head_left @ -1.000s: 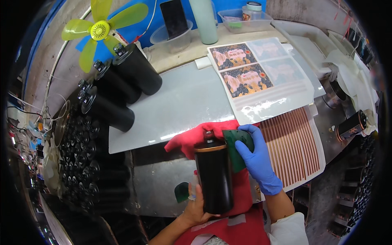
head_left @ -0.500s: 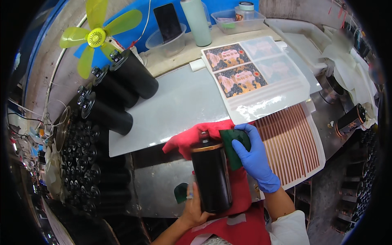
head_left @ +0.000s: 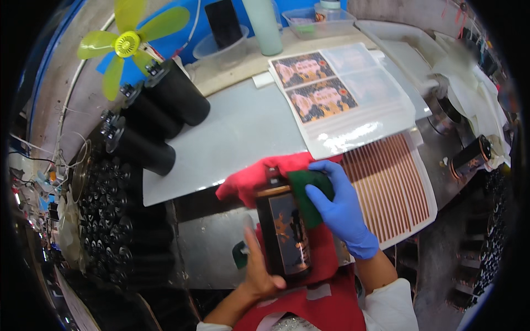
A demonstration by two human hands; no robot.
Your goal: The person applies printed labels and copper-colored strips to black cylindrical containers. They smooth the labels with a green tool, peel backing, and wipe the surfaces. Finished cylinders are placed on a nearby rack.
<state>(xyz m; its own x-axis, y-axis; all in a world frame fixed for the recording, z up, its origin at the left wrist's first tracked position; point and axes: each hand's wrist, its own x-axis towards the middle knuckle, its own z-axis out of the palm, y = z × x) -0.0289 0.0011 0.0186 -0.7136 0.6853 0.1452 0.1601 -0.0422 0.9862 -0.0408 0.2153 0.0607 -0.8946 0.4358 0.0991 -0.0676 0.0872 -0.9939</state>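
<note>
A black cylindrical bottle [head_left: 284, 234] with a copper band at its shoulder stands tilted over a red cloth [head_left: 248, 179]. A dark panel with orange motifs faces me on its side. My left hand [head_left: 258, 270], bare and slightly blurred, has its fingers stretched along the bottle's left side, with the thumb near its base. My right hand [head_left: 342, 207], in a blue glove, is closed on a flat dark green scraper [head_left: 305, 201], which rests against the bottle's upper right side. A second green piece [head_left: 239, 255] lies on the metal surface left of my left hand.
Decal sheets [head_left: 320, 94] lie on a grey board [head_left: 232, 127], above a copper-striped sheet [head_left: 386, 193]. Several black bottles [head_left: 182, 94] stand far left near a yellow-green fan [head_left: 127, 44]; many more fill the lower left. Another decorated bottle [head_left: 470, 154] lies at right.
The bottle has turned, so its decorated panel now shows instead of plain black. My left fingers have straightened up along its side. My right hand and the scraper have shifted slightly left.
</note>
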